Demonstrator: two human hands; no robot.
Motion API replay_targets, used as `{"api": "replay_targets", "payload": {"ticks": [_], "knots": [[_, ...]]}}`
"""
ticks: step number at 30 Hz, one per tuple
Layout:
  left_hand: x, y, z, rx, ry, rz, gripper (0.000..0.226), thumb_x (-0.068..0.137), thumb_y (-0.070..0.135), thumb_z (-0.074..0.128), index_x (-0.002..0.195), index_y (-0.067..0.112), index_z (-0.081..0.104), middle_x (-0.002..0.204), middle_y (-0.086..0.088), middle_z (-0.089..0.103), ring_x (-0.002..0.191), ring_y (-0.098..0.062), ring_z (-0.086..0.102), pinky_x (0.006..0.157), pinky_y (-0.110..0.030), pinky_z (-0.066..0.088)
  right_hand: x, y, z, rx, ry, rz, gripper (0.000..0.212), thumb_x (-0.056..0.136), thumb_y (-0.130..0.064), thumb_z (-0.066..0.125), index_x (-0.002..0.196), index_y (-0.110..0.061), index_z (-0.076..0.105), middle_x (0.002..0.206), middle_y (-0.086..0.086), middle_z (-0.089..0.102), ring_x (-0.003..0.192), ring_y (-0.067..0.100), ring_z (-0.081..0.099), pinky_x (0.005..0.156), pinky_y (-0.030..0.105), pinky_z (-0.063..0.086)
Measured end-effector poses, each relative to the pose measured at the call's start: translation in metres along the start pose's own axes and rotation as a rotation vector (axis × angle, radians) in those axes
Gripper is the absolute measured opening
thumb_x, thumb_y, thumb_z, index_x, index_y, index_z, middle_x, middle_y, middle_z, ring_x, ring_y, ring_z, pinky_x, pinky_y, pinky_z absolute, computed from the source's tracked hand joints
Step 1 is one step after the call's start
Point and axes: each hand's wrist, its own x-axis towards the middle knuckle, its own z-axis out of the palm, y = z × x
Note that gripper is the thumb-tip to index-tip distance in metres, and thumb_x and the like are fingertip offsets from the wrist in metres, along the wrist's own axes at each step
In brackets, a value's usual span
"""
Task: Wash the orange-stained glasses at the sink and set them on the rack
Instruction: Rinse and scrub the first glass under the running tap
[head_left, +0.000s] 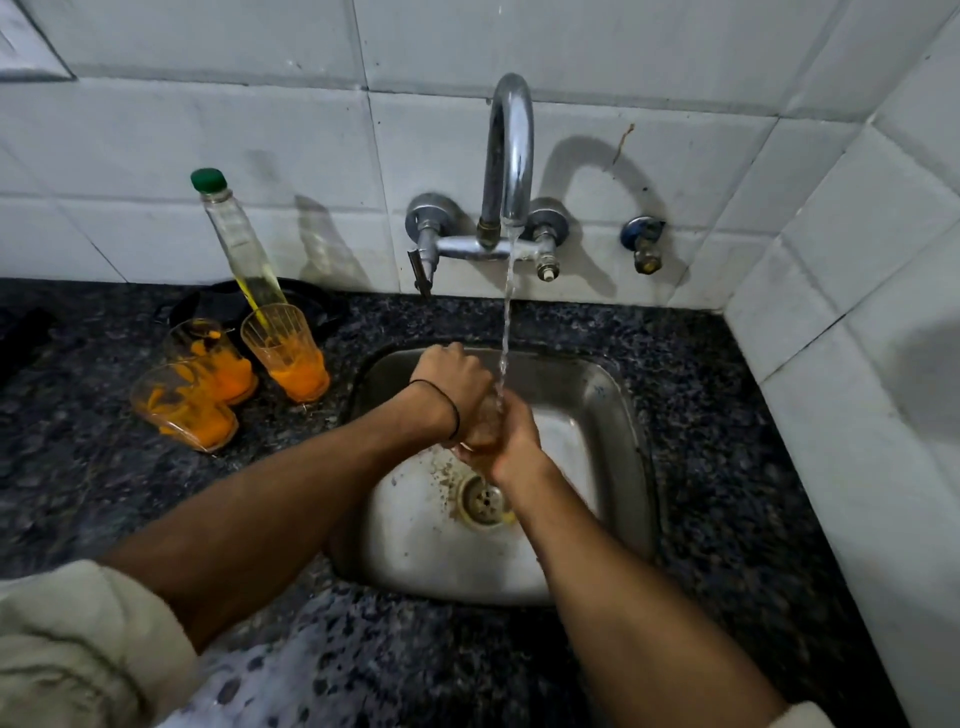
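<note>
Over the stainless steel sink (597, 395), the right hand (514, 441) and left hand (452, 382) curl their fingers round a clear drinking glass (485, 428) under the running water stream (505, 332). Three orange-stained ribbed glasses (285, 353) stand on the dark speckled granite counter (727, 467), left of the sink, with the curved chrome tap (511, 145) behind.

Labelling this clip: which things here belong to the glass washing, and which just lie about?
Job: glass under the running tap, gripped by left hand and right hand; sink; three stained glasses on the counter.
Lying about: green-capped bottle; wall valve.
</note>
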Motion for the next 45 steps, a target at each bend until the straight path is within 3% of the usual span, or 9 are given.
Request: {"api": "replay_targets", "payload": {"ticks": [3,7,13,17,25,29,36,40,45], "knots": [[0.002,0.005,-0.002,0.078,-0.028,-0.002,0.028,0.087,0.04,0.069,0.109,0.023,0.067,0.114,-0.001,0.068,0.112,-0.023,0.06,0.079,-0.033,0.046,0.016,0.003,0.0,-0.032,0.002,-0.006,0.03,0.102,-0.03,0.041,0.088,-0.011,0.06,0.079,0.008,0.059,0.122,0.018,0.061,0.103,0.037,0.047],[0.002,0.003,0.011,-0.029,-0.097,-0.023,0.043,0.072,0.038,0.082,0.11,0.023,0.067,0.111,-0.001,0.067,0.109,-0.022,0.061,0.084,-0.035,0.05,0.023,0.004,-0.004,-0.173,0.111,-0.04,0.026,0.101,-0.028,0.048,0.083,-0.013,0.06,0.068,0.005,0.059,0.063,0.015,0.057,0.06,0.029,0.047],[-0.006,-0.001,0.066,-1.323,-0.228,-0.125,0.062,0.066,0.017,0.088,0.12,0.023,0.057,0.109,-0.001,0.069,0.093,-0.017,0.068,0.075,-0.034,0.059,0.01,-0.026,0.005,-1.249,0.272,-0.586,0.038,0.094,-0.035,0.06,0.088,0.0,0.073,0.079,0.014,0.071,0.074,0.029,0.068,0.066,0.039,0.053],[-0.016,0.005,0.074,-1.906,-0.262,-0.012,0.028,0.079,-0.011,0.07,0.095,0.012,0.067,0.082,-0.002,0.074,0.083,-0.017,0.072,0.075,-0.034,0.06,-0.02,-0.041,0.018,-1.926,-0.11,-0.864,0.044,0.101,-0.042,0.049,0.065,-0.019,0.059,0.063,-0.001,0.057,0.062,0.017,0.056,0.065,0.035,0.045],[-0.009,0.003,0.074,-1.802,-0.043,0.098,0.044,0.061,-0.003,0.078,0.101,0.013,0.069,0.09,-0.001,0.072,0.084,-0.017,0.067,0.073,-0.031,0.056,-0.046,-0.107,-0.006,-2.637,-0.753,-1.063,0.032,0.098,-0.043,0.051,0.129,-0.034,0.053,0.139,-0.007,0.058,0.131,0.017,0.051,0.12,0.06,0.008],[0.0,0.001,0.066,-1.627,0.214,-0.021,0.051,0.062,0.012,0.087,0.107,0.019,0.065,0.102,-0.001,0.071,0.095,-0.02,0.069,0.081,-0.031,0.058,-0.045,-0.099,-0.016,-2.386,-0.591,-1.109,0.025,0.097,-0.042,0.056,0.117,-0.027,0.062,0.121,0.001,0.069,0.115,0.019,0.063,0.115,0.048,0.028],[-0.001,0.055,0.059,-1.294,0.681,-0.399,0.038,0.088,0.043,0.041,0.108,0.017,0.061,0.101,0.009,0.054,0.099,-0.015,0.048,0.082,-0.02,0.037,-0.038,-0.013,0.029,-1.048,0.364,-0.679,0.043,0.099,-0.052,0.048,0.089,-0.016,0.068,0.087,-0.001,0.069,0.083,0.018,0.066,0.074,0.034,0.051],[-0.001,0.036,0.072,-1.18,0.619,-0.342,0.038,0.076,0.02,0.074,0.109,0.02,0.055,0.1,0.007,0.059,0.091,-0.015,0.055,0.077,-0.02,0.04,-0.029,-0.031,0.029,-1.068,0.137,-0.534,0.03,0.1,-0.032,0.055,0.075,-0.017,0.064,0.069,-0.001,0.063,0.069,0.017,0.06,0.074,0.039,0.051],[-0.013,-0.006,0.071,-1.855,-0.062,-0.004,0.038,0.069,0.002,0.084,0.099,0.017,0.068,0.089,-0.003,0.072,0.088,-0.022,0.071,0.076,-0.04,0.06,-0.063,-0.077,0.019,-1.973,-0.458,-0.705,0.016,0.096,-0.018,0.06,0.084,-0.026,0.067,0.081,-0.013,0.064,0.082,0.006,0.061,0.076,0.027,0.047]]}}
